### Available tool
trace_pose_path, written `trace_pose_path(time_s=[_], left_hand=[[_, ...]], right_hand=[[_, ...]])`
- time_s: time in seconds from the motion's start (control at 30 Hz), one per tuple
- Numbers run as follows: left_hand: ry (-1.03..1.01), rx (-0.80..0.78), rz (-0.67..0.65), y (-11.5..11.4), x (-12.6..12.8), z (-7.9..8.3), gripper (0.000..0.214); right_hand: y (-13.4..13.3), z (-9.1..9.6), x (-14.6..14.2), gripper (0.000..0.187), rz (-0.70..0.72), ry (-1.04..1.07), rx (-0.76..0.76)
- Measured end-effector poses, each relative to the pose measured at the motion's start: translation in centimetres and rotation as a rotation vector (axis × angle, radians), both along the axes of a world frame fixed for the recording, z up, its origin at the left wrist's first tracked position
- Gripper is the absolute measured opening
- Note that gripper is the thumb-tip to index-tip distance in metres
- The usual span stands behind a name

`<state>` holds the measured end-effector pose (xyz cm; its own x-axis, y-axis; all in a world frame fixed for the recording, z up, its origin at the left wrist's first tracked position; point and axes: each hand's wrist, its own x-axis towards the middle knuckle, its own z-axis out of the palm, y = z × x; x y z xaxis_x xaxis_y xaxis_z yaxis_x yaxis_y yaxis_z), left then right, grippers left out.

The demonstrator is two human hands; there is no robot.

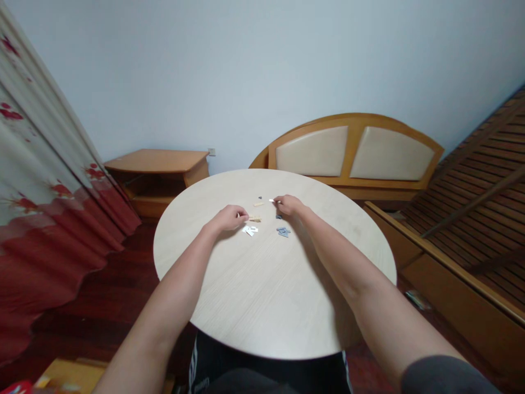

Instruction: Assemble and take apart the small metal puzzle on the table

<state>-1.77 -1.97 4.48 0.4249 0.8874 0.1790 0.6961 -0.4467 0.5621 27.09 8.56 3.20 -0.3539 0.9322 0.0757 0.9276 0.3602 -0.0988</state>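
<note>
On the round table [254, 295], my left hand [232, 218] is closed in a pinch at the left end of a small tan piece [255, 218], with other tan bits right by it. My right hand [289, 205] pinches a small flat white piece [271, 200], which sticks out left of the fingertips. Several thin white pieces [250, 230] lie in a loose pile just below my left hand. A pile of grey-blue strips [283, 232] lies below my right hand, with a dark grey piece [279, 217] between. A lone tan strip [258, 204] and a tiny dark piece [260, 197] lie farther back.
Behind the table stand a low wooden cabinet [159, 160] on the left and a padded headboard [311, 150] on the right. A slatted bed frame [463, 202] runs along the right side. A red and white curtain [61, 191] hangs at the left.
</note>
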Motion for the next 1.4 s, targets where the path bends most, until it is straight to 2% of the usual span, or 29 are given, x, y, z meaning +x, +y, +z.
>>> trace_pose_path(time_s=[0.1, 0.23, 0.47, 0.53, 0.63, 0.77, 0.87, 0.97, 1.13, 1.4], left_hand=[[0.000, 0.002, 0.011, 0.0, 0.0, 0.1, 0.026], [-0.003, 0.014, 0.030, 0.2, -0.1, 0.0, 0.028], [-0.004, 0.041, 0.069, 0.3, 0.3, -0.3, 0.027], [-0.008, 0.057, 0.082, 0.1, 0.8, -0.3, 0.028], [-0.011, 0.087, 0.074, -0.4, 1.9, -0.4, 0.029], [-0.009, 0.159, 0.034, -1.1, 3.6, -0.7, 0.028], [-0.016, 0.180, 0.039, -1.6, 4.5, -0.8, 0.031], [-0.012, 0.175, 0.019, -2.1, 4.8, -0.6, 0.036], [0.020, 0.140, -0.037, -2.2, 4.8, -0.5, 0.035], [0.020, 0.168, -0.002, -1.8, 4.9, -0.9, 0.039]], right_hand=[[-1.2, -0.1, 2.2, 0.046, -0.112, -0.043, 0.051], [-3.0, -1.1, 4.8, 0.034, -0.205, -0.036, 0.081], [-4.5, -2.6, 7.3, 0.016, -0.291, 0.245, -0.004], [-4.7, -2.7, 7.3, 0.012, -0.289, 0.298, 0.040], [-5.2, -2.4, 6.3, 0.013, -0.219, 0.415, 0.150], [-6.5, -1.5, 3.2, 0.011, 0.062, 0.599, 0.144], [-7.8, -0.9, 0.6, 0.006, 0.249, 0.617, 0.119], [-8.9, -0.6, -1.1, 0.008, 0.370, 0.577, 0.114], [-9.5, -0.8, -1.8, 0.011, 0.376, 0.521, 0.131], [-9.7, -1.2, -2.5, 0.018, 0.389, 0.462, 0.137]])
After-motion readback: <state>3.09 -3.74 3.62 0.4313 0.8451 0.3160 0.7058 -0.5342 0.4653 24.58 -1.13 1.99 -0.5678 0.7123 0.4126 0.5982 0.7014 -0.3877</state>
